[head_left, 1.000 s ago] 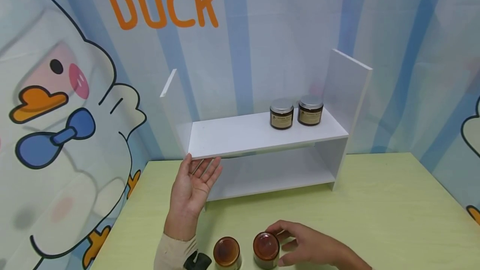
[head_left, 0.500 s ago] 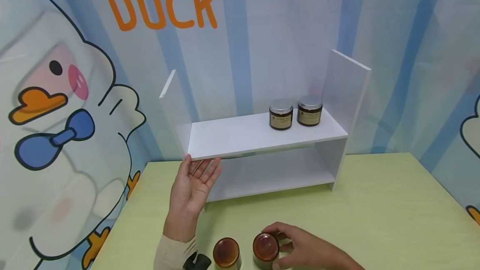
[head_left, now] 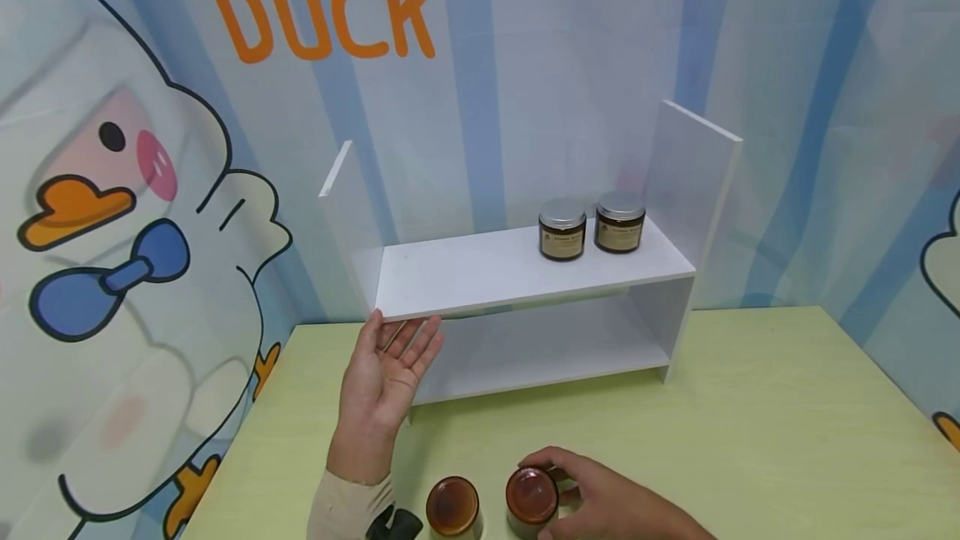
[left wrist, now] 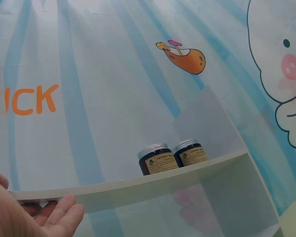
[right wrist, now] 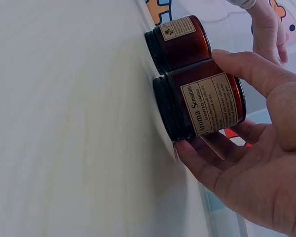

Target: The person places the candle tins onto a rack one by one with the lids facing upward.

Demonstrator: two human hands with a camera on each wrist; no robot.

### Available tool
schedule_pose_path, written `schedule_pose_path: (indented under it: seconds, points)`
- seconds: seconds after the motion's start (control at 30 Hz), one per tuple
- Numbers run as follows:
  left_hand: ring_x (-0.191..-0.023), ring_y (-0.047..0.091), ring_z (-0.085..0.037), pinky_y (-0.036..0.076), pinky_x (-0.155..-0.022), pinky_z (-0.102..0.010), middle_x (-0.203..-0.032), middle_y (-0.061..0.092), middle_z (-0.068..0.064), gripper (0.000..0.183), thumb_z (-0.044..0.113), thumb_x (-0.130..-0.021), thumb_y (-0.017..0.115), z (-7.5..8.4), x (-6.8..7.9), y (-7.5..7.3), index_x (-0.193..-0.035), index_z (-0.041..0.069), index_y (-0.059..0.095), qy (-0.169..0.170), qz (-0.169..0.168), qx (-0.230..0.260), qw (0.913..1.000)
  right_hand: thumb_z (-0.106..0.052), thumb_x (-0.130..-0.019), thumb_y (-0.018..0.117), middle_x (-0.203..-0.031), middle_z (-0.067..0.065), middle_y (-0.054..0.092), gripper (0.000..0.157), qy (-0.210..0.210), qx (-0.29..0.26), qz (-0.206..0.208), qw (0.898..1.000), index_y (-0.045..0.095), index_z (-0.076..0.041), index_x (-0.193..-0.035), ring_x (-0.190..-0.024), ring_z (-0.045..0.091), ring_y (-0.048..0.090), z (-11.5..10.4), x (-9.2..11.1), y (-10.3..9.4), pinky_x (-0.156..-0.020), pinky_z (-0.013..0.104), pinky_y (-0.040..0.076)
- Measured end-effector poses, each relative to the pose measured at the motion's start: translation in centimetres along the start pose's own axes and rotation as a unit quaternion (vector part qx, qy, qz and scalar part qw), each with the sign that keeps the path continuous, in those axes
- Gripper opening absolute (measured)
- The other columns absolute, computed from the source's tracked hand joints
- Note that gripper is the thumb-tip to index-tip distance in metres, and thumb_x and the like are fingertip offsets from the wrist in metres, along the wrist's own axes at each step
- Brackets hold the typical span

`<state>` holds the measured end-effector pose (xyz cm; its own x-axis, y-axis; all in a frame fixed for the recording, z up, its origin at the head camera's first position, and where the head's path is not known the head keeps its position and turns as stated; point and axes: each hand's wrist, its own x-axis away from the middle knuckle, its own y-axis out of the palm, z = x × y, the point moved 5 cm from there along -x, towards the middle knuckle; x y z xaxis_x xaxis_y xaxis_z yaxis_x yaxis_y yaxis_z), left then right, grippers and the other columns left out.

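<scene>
Near the table's front edge, my right hand (head_left: 600,497) holds an amber glass candle jar (head_left: 531,497) between thumb and fingers. That jar stands base up on the table, its "Aroma Sensation" label (right wrist: 212,103) facing the right wrist camera. Just left of it is a second amber candle jar (head_left: 453,507), also base up. My left hand (head_left: 384,382) grips the front left edge of the white shelf's upper board (head_left: 465,273), palm up, with the thumb at the edge and the fingers beneath. Two silver-lidded candle jars (head_left: 562,230) (left wrist: 159,159) sit upright on that board's right side.
The shelf has a raised left side panel (head_left: 352,223), a taller-looking right panel (head_left: 693,182) and a lower board (head_left: 540,348). It stands on a pale green table (head_left: 787,423). Behind hangs a blue-striped backdrop (head_left: 525,65) with duck drawings.
My right hand has shifted slightly left, and its thumb and fingers have drawn in around the jar. The left hand, shelf and jars look unmoved.
</scene>
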<state>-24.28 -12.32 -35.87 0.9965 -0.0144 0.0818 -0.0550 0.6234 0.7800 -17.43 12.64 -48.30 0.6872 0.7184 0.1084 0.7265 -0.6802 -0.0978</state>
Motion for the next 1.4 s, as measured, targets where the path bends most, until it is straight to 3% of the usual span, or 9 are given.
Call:
schedule_pose_path:
  seconds: [0.23, 0.6, 0.93, 1.4]
  points:
    - [-0.118, 0.066, -0.027, 0.050, -0.108, -0.041, -0.124, 0.056, -0.009, 0.049, 0.040, -0.110, 0.042, -0.05, -0.01, -0.01, -0.147, 0.009, 0.037, -0.001, -0.002, 0.002, 1.0000, -0.016, -0.090, 0.078, -0.133, 0.008, 0.059, 0.063, -0.010, 0.019, 0.006, 1.000, 0.048, -0.009, -0.146, -0.116, 0.019, 0.063, -0.11, -0.15, 0.30, -0.093, 0.021, 0.051]
    - [-0.118, 0.066, -0.027, 0.052, -0.106, -0.042, -0.125, 0.056, -0.009, 0.049, 0.041, -0.110, 0.041, -0.10, -0.05, -0.07, -0.146, 0.010, 0.039, -0.001, -0.001, 0.009, 1.0000, -0.009, -0.091, 0.076, -0.129, 0.010, 0.059, 0.061, -0.012, -0.028, 0.002, 1.000, 0.047, -0.003, -0.144, -0.109, 0.023, 0.066, 0.15, -0.55, 0.57, -0.087, 0.024, 0.055]
    - [-0.119, 0.066, -0.027, 0.050, -0.108, -0.041, -0.125, 0.055, -0.008, 0.049, 0.041, -0.110, 0.042, -0.05, 0.01, -0.03, -0.147, 0.010, 0.038, -0.001, -0.002, 0.005, 1.0000, -0.010, -0.088, 0.079, -0.127, 0.009, 0.060, 0.058, -0.002, -0.007, 0.016, 1.000, 0.052, -0.008, -0.140, -0.107, 0.022, 0.066, 0.18, -0.74, 0.58, -0.085, 0.024, 0.055]
    - [-0.120, 0.066, -0.027, 0.052, -0.106, -0.042, -0.127, 0.055, -0.009, 0.049, 0.042, -0.110, 0.040, -0.09, -0.04, -0.07, -0.148, 0.010, 0.038, -0.001, 0.005, 0.001, 1.0000, -0.012, -0.087, 0.080, -0.128, 0.010, 0.061, 0.059, -0.044, 0.015, 0.021, 0.999, 0.054, -0.009, -0.139, -0.112, 0.021, 0.064, 0.30, -0.86, 0.49, -0.089, 0.026, 0.055]
